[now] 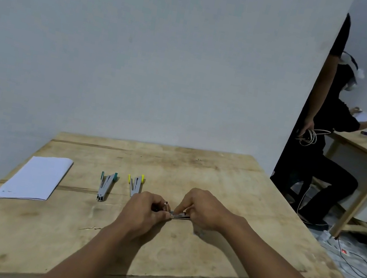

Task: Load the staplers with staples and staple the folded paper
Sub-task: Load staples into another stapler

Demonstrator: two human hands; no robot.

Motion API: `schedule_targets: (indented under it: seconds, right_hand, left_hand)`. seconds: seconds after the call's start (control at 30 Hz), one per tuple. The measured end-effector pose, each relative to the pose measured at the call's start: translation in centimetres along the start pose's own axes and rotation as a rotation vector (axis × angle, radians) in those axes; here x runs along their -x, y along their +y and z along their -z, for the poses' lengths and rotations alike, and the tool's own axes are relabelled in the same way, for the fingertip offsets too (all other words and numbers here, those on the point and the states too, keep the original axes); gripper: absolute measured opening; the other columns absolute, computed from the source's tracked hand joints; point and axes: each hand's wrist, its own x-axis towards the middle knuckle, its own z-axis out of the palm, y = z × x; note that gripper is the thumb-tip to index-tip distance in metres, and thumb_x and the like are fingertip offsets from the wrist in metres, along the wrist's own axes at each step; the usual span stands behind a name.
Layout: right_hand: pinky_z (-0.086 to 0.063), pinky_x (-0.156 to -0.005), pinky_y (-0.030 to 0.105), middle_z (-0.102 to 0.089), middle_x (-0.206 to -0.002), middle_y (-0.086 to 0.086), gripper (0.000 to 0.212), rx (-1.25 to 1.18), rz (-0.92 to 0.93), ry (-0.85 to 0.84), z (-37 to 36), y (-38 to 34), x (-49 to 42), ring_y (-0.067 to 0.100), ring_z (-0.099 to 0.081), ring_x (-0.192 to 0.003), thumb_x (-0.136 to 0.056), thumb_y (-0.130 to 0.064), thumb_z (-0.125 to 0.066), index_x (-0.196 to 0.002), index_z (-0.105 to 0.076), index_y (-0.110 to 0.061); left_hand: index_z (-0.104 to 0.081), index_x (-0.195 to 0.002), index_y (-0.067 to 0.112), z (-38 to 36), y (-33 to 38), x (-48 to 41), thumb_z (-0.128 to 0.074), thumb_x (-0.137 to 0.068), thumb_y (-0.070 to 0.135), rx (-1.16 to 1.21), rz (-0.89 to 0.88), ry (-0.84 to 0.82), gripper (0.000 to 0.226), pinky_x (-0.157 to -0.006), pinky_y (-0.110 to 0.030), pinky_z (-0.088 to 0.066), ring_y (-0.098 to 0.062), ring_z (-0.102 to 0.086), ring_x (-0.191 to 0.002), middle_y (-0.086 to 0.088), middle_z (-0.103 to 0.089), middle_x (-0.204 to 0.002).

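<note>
1. Left grip (145, 210) and right grip (204, 210) each pinch one end of an opened grey stapler (180, 216), held close to the middle of the surface (219, 182).
2. Yellow-tipped stapler (135, 185) and teal-tipped stapler (105, 185) lie splayed open just beyond, leftward.
3. Folded paper (35, 177) lies flat farther left, near the edge.

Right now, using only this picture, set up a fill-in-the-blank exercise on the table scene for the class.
1. The folded paper lies to the ___ of the teal-tipped stapler.
2. The open stapler lying between the teal-tipped one and the left hand has ___ tips.
3. The left hand and the right hand together hold a grey stapler, so ___ staplers show in all.
Missing words: left; yellow; three.
</note>
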Motion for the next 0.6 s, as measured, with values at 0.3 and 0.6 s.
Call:
schedule_targets:
  seconds: [0.3,0.6]
  right_hand:
    - [-0.053,-0.074,0.037,-0.064,-0.103,0.000,0.037,0.154,-0.036,0.035,1.8,1.8,1.3,0.017,-0.058,-0.082,-0.079,-0.002,-0.063,-0.099,-0.080,-0.028]
    - [-0.058,-0.073,0.035,-0.076,-0.081,-0.005,0.010,-0.163,-0.074,0.222,0.2,-2.4,0.5,0.011,-0.069,-0.077,-0.079,-0.030,-0.072,-0.083,-0.079,-0.023]
  left_hand:
    - [-0.075,-0.078,0.023,0.1,-0.1,0.0,-0.073,-0.083,0.029,0.017,0.006,-0.013,0.009,-0.063,-0.020,-0.049,-0.003,-0.065,-0.068,0.006,-0.071,-0.068]
    - [-0.074,-0.078,0.031,0.0,-0.1,0.1,-0.071,-0.084,0.033,0.026,0.034,-0.018,0.006,-0.072,-0.033,-0.055,-0.007,-0.066,-0.072,0.007,-0.071,-0.070]
